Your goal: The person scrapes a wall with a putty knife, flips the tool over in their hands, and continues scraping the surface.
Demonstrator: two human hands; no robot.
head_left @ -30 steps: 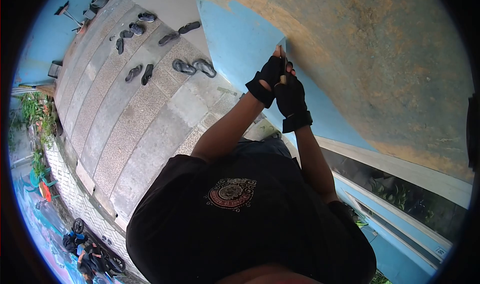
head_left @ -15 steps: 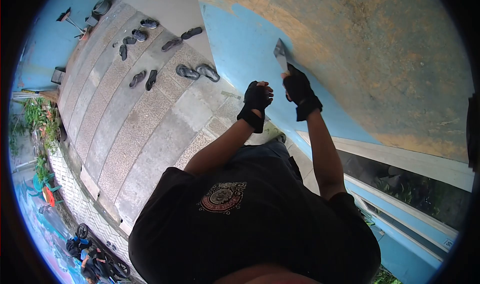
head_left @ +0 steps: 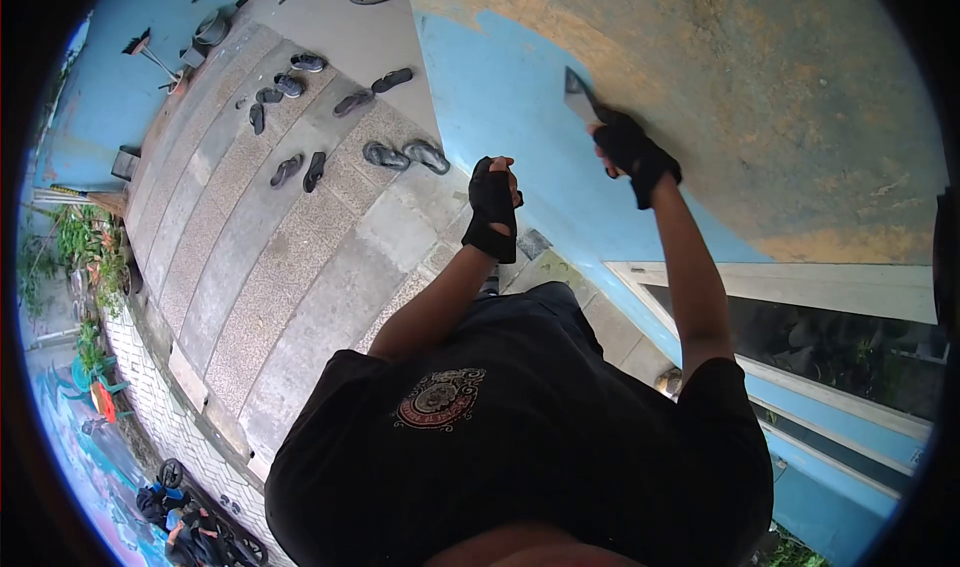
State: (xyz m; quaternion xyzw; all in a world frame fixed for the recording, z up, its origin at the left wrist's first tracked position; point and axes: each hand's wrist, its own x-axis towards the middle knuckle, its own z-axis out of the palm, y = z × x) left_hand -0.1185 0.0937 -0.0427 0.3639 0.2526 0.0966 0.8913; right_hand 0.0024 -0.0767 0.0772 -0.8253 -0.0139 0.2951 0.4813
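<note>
Near the top middle, the right hand in a black fingerless glove [head_left: 637, 157] holds a flat, grey metal scraper [head_left: 580, 97] over the light blue and patchy brown wall [head_left: 760, 97]. I can't tell if the blade touches it. The left hand in a black fingerless glove [head_left: 492, 205] is near the middle, fingers curled in. Dark shoes and sandals [head_left: 385, 155] lie on the grey stone-tiled floor [head_left: 270, 237] at upper left. A black motorbike [head_left: 235, 539] is at lower left.
</note>
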